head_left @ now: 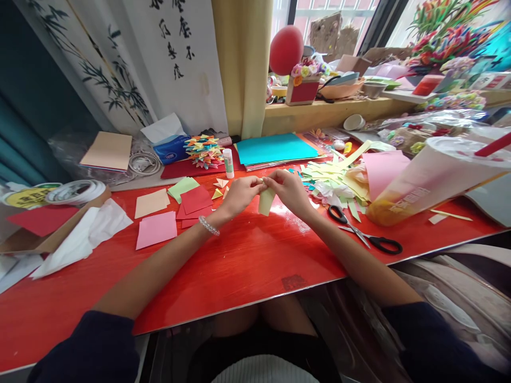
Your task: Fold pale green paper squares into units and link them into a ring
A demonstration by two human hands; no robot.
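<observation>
A pale green-yellow paper piece point(266, 202) hangs between my two hands above the red table. My left hand point(244, 192), with a beaded bracelet on its wrist, pinches the top edge of the paper. Fingers of my right hand point(286, 187) are closed on the same edge, close to the left fingertips. Left of my hands lie small folded paper triangles point(221, 183) and squares of green point(182, 188), red point(196, 201), pink point(156, 230) and peach point(152, 203) paper. A glue stick point(228, 163) stands upright behind my left hand.
Black-handled scissors point(364, 232) lie open right of my right forearm. Paper strips point(329, 173) are heaped behind them, beside a large tilted cup point(435, 178). Blue sheets point(276, 149) and a folded-paper cluster point(203, 151) are at the back. An open box point(51, 226) is at left.
</observation>
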